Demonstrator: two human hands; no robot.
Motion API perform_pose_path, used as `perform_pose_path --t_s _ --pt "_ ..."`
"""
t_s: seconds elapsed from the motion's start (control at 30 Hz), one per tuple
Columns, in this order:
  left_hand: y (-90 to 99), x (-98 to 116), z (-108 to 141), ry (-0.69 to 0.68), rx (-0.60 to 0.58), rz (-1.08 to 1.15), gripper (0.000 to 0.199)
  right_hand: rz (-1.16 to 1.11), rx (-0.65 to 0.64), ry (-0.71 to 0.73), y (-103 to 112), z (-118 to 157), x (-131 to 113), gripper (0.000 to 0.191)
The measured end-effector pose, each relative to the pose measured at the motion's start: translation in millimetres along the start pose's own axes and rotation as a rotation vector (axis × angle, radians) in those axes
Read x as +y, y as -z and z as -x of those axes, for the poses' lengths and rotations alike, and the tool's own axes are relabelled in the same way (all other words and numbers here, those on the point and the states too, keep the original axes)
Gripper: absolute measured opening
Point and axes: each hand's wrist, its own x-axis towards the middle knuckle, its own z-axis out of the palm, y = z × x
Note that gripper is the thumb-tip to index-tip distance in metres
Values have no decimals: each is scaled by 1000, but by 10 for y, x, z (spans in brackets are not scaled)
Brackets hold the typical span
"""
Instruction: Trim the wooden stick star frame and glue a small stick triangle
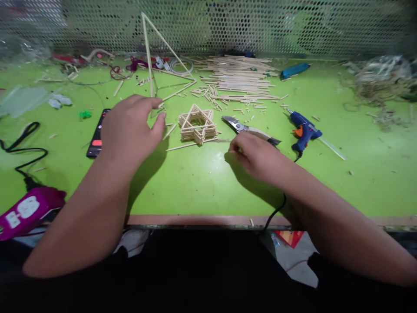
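So over by the left end of the green desk there's a magenta box with a black cord, sitting at the front edge, then a phone partly behind the left hand. That hand's got thumb and index finger parted with nothing visible between them, right by a big triangle of sticks toward the back edge; can't tell if it's touching. The 6-pointed star stack sits mid-desk, between the 2 hands, with a stick pile behind it near the back edge. Next come pruning shears, just beyond the right hand, whose fingers are curled in; can't tell if they're pinching anything. Further right: a blue glue gun, well back from the front edge.
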Motion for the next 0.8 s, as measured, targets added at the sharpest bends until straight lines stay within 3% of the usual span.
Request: perform_pose_path --t_s 0.07,0.13,0.27,0.4,0.53,0.7,0.8 --pt "3 72 31 -39 25 26 45 -174 141 -108 80 32 39 4" --pt "-14 134 56 -74 9 24 43 -353 252 -207 125 57 73 7" --pt "-46 221 95 -147 -144 -71 44 -516 272 -258 125 69 86 18" --pt "-75 213 112 -204 -324 -175 35 -357 213 -111 106 79 33 32" --pt "-127 145 106 -272 -393 -174 27 -191 126 -23 114 107 -8 33" --pt "-155 216 117 -287 -391 -152 24 129 385 -98 179 99 141 51" --pt "-161 305 134 -292 -393 -237 25 275 340 -167 218 97 282 44"
